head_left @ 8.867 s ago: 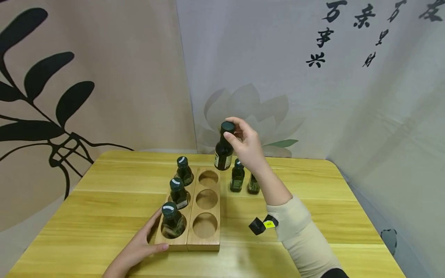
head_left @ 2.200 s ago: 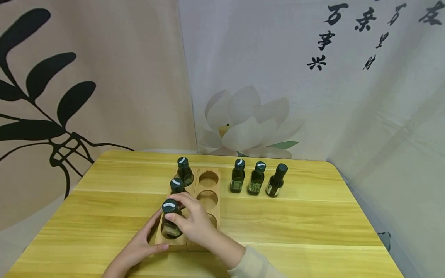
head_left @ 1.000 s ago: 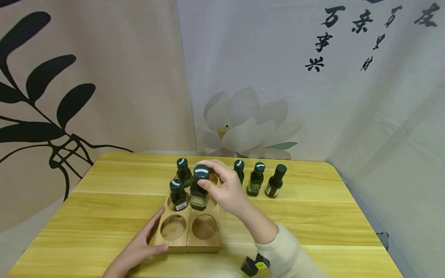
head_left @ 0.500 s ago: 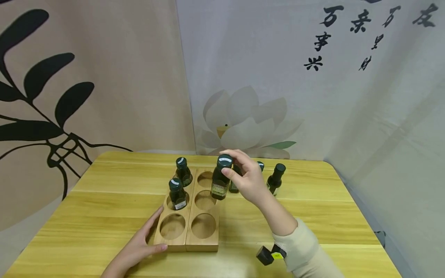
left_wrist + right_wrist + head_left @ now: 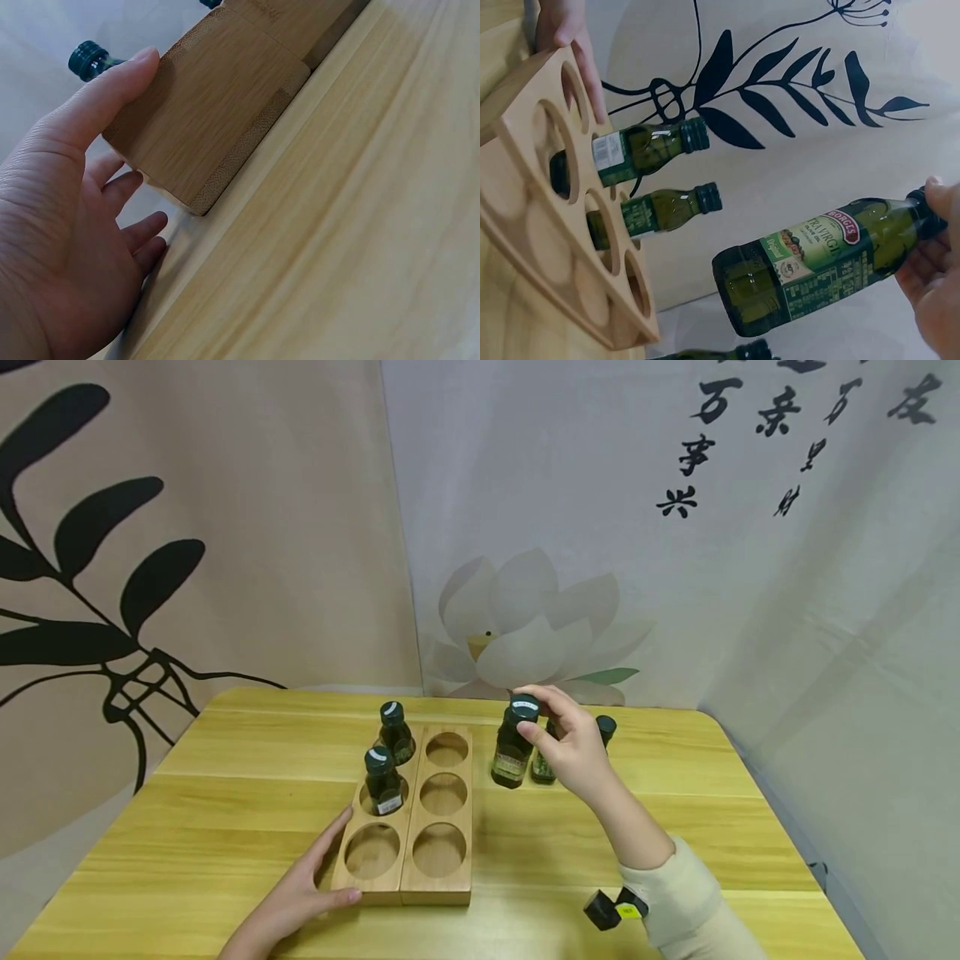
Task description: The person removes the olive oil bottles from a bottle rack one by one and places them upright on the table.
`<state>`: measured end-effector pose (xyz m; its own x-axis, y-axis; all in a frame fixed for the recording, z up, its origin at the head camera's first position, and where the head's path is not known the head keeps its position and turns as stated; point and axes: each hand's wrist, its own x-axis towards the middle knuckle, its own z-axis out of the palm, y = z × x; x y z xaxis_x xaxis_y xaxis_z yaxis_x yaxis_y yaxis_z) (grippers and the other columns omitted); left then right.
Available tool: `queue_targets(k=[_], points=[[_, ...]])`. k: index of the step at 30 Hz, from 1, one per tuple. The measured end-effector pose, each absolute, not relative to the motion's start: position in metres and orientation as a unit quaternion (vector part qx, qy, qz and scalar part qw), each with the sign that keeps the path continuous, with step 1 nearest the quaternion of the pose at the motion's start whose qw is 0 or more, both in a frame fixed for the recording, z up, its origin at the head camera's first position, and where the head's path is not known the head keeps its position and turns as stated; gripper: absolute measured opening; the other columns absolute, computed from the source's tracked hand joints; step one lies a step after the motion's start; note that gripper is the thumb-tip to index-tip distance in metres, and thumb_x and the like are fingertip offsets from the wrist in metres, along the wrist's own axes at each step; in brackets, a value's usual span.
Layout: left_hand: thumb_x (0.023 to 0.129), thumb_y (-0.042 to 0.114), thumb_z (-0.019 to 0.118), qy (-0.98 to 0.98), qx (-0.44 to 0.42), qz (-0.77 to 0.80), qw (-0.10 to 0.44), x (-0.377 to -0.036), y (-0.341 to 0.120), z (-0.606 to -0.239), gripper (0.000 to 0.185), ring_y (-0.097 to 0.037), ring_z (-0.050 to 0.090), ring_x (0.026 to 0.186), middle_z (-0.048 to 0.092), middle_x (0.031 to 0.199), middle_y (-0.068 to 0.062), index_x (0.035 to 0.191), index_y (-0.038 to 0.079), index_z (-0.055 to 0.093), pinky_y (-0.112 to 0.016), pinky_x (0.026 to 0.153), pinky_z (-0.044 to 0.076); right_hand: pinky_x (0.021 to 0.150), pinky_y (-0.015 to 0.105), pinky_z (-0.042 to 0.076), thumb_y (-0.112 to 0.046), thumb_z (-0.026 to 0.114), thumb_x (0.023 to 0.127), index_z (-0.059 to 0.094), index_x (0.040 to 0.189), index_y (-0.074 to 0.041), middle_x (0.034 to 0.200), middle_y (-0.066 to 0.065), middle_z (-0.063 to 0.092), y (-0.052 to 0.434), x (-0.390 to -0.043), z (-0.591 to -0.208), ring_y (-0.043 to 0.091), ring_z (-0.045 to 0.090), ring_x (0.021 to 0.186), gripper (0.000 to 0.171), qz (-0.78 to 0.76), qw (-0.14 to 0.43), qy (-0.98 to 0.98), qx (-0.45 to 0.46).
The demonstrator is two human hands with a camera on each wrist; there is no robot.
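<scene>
Unloading step: right hand (image 5: 573, 752) pinches oil bottle (image 5: 513, 752) by its cap, right of wooden rack (image 5: 408, 881); left hand (image 5: 296, 897), fingers straight, braces rack; next, likely a level set-down beside standing bottles (image 5: 543, 764).

My right arm: cream long sleeve (image 5: 690, 902), loose cuff. Small black device (image 5: 611, 910) with yellow tag strapped under the wrist. Both hands bare, left forearm sleeveless in view.

green oil bottle (image 5: 513, 752) | dark cap, upright | held above table, right of wooden rack (image 5: 408, 893)
</scene>
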<state>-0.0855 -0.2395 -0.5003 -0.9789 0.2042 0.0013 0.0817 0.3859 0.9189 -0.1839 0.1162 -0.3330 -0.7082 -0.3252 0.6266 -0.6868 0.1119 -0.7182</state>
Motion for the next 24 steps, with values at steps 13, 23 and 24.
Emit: queue_targets(k=[13, 23, 24], points=[[0.074, 0.012, 0.083, 0.821, 0.097, 0.561, 0.046, -0.085, -0.239, -0.502, 0.102, -0.044, 0.011, 0.137, 0.013, 0.156, -0.019, 0.154, 0.024, 0.020, -0.069, 0.102, 0.011, 0.082, 0.022, 0.051, 0.013, 0.061, 0.086, 0.056, 0.121, 0.011, 0.113, 0.021, 0.059, 0.122, -0.183, -0.358, 0.015, 0.059, 0.100, 0.035, 0.573, 0.134, -0.745, 0.314], [0.074, 0.012, 0.083, 0.824, 0.099, 0.557, 0.045, -0.085, -0.239, -0.502, 0.103, -0.043, 0.012, 0.137, 0.013, 0.156, -0.019, 0.154, 0.024, 0.020, -0.067, 0.103, 0.012, 0.079, 0.024, 0.048, 0.007, 0.065, 0.086, 0.059, 0.115, 0.012, 0.107, 0.020, 0.060, 0.116, -0.167, -0.368, 0.029, 0.053, 0.090, 0.029, 0.540, 0.150, -0.774, 0.294], [0.074, 0.012, 0.083, 0.823, 0.099, 0.557, 0.046, -0.085, -0.239, -0.502, 0.103, -0.043, 0.011, 0.137, 0.013, 0.156, -0.019, 0.154, 0.024, 0.020, -0.067, 0.103, 0.012, 0.082, 0.025, 0.048, 0.007, 0.065, 0.086, 0.059, 0.115, 0.012, 0.110, 0.021, 0.060, 0.116, -0.167, -0.370, 0.029, 0.054, 0.093, 0.030, 0.542, 0.148, -0.773, 0.294]])
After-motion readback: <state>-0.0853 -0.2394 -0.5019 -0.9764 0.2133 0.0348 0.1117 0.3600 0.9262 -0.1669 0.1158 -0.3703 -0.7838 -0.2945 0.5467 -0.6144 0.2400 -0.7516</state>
